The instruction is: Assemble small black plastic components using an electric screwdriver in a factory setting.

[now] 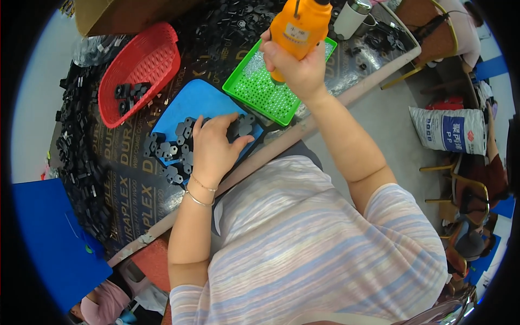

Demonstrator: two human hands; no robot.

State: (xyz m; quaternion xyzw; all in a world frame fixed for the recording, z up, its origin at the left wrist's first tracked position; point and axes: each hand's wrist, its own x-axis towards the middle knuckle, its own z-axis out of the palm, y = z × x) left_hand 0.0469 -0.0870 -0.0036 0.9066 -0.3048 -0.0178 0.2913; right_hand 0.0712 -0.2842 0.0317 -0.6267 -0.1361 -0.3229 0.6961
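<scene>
My right hand (297, 65) is wrapped round an orange electric screwdriver (300, 33), whose lower end hangs over a green perforated tray (261, 97). Small shiny metal pieces, too small to name, lie in that tray. On a blue mat (197, 97) sit several black plastic parts with hexagonal ends (184, 146). My left hand (215, 142) rests over them, its thumb and fingers spread apart. Dark parts (246, 124) show beside its fingertips; whether the fingers touch them I cannot tell.
A red basket (172, 54) with some black parts stands at the left. Loose black parts (89, 200) are heaped along the table's left side and at the back. A white canister (351, 20) stands at the far right. People sit nearby, by a white sack (433, 127).
</scene>
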